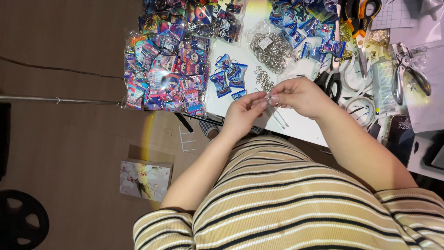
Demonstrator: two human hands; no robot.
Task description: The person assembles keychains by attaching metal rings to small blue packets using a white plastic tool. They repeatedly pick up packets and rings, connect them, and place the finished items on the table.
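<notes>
My left hand and my right hand meet fingertip to fingertip above the near edge of the white table. Between them they pinch a small clear plastic sleeve, which hangs down from the fingers. Whether a metal ring is also held is too small to tell. Just beyond the hands lie loose metal rings and several blue packaged charms.
A heap of colourful bagged charms fills the table's left part. Behind the hands sits a clear bag of key rings. To the right are black scissors, orange-handled scissors, pliers and a phone. A floral box stands on the floor.
</notes>
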